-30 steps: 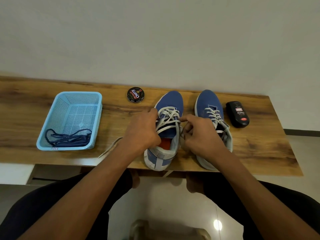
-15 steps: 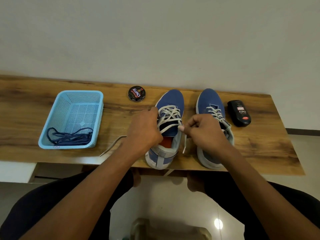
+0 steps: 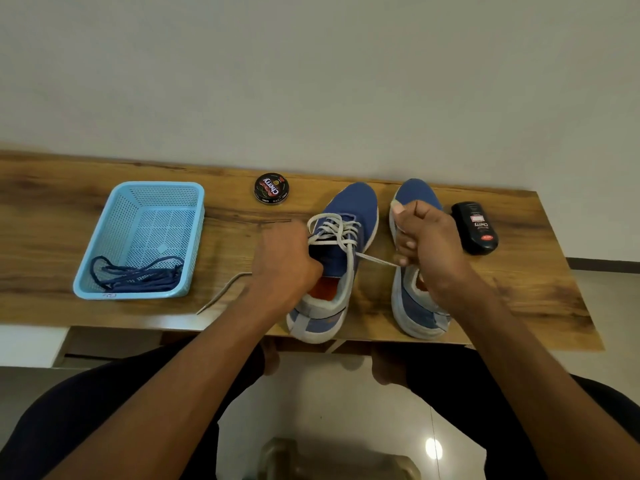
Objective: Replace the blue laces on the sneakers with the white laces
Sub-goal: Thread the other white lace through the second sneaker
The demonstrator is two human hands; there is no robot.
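Two blue sneakers stand side by side on the wooden table (image 3: pixel 519 292). The left sneaker (image 3: pixel 349 206) carries a white lace (image 3: pixel 337 230) crossed through its eyelets. My left hand (image 3: pixel 282 265) grips the left side of this sneaker's opening. My right hand (image 3: pixel 424 242) pinches one end of the white lace and holds it taut out to the right, in front of the right sneaker (image 3: pixel 417 313). The lace's other end (image 3: pixel 221 294) trails loose on the table to the left. The blue laces (image 3: pixel 136 277) lie in a light-blue basket (image 3: pixel 104 237).
A round shoe-polish tin (image 3: pixel 272 188) sits behind the left sneaker. A black polish bottle (image 3: pixel 476 228) lies right of the right sneaker. The table's front edge runs just under the sneakers' heels; my legs and a tiled floor are below.
My right hand has pulled the white lace end away from the left sneaker, out to the right and up over the right sneaker. My left hand stayed on the left sneaker.
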